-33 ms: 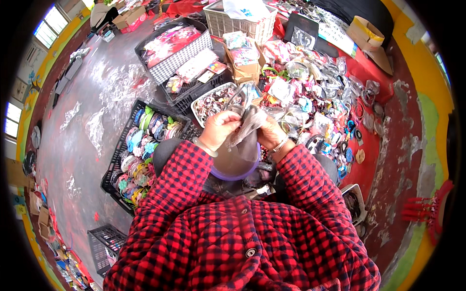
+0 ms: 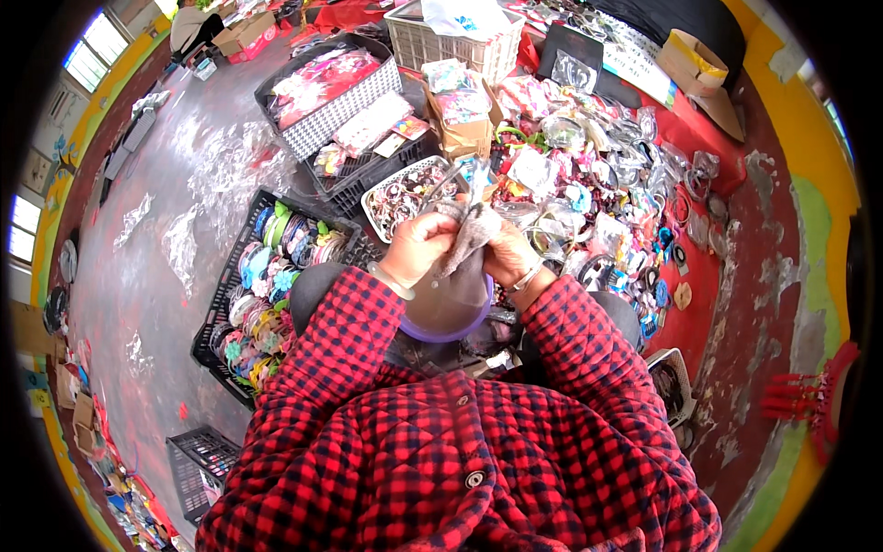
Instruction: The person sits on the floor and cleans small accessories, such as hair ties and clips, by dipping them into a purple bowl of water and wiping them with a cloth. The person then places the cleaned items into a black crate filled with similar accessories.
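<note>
Both my hands meet in front of my chest on a small grey piece of knitted cloth (image 2: 466, 232). My left hand (image 2: 417, 247) pinches its left side and my right hand (image 2: 509, 256) grips its right side. A bracelet sits on each wrist. Directly below the cloth, a round bowl with a purple rim (image 2: 449, 313) rests on my lap. A thin metal piece sticks up from the cloth's top edge; I cannot tell what it is. My sleeves are red and black check.
A white oval tray (image 2: 377, 189) of small ornaments lies just beyond my hands. A black crate (image 2: 213, 317) of coloured hair bands stands to my left. Bagged accessories cover a red cloth (image 2: 704, 262) on the right. Baskets (image 2: 409, 37) and a cardboard box (image 2: 690, 60) stand farther back.
</note>
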### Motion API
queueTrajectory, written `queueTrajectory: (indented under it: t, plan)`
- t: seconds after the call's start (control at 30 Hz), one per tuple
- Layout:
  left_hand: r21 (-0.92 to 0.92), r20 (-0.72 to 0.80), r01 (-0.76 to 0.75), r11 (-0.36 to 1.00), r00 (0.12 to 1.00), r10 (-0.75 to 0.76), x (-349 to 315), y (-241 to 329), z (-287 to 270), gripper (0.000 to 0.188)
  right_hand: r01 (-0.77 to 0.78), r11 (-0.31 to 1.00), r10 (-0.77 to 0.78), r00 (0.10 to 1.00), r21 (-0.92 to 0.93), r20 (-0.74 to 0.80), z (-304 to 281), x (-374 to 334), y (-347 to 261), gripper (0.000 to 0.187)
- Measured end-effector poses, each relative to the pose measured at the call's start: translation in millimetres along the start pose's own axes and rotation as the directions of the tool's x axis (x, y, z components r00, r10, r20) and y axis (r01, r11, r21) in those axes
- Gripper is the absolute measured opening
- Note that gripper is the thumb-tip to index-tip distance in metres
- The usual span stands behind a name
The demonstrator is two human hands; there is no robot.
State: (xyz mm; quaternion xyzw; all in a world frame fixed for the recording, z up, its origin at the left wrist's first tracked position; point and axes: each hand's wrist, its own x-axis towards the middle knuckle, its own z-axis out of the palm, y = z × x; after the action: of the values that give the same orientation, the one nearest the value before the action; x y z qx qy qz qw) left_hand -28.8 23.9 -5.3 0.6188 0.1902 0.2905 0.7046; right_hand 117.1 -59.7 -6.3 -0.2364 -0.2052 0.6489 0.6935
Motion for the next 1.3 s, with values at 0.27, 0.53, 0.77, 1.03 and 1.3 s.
queueTrajectory:
  t: [0.27,0.53,0.77,1.03,1.3]
  plan:
    - [0.197,0.066,0.125,0.972,0.988,-0.141,3,-3,4,0.013,0.028,0.999,-0.022,0.968,0.021,-0.25,3,1,4,0.022]
    - [0.564,0.218,-0.326,0.759,0.945,0.244,1,8,5,0.009,0.117,0.987,-0.077,0.945,0.111,-0.318,6,3,-8,0.035]
    - [0.491,0.25,-0.293,0.82,0.95,0.19,1,7,5,0.008,0.129,0.987,-0.107,0.974,0.1,-0.198,-6,5,-19,0.039]
    - [0.48,0.236,-0.279,0.832,0.954,0.184,-1,10,10,0.01,0.179,0.981,-0.141,0.928,0.078,-0.345,-16,9,-29,0.035]
    - [0.412,0.196,-0.246,0.877,0.964,0.179,-1,8,10,0.01,0.234,0.964,-0.17,0.908,0.126,-0.382,-19,13,-31,0.032]
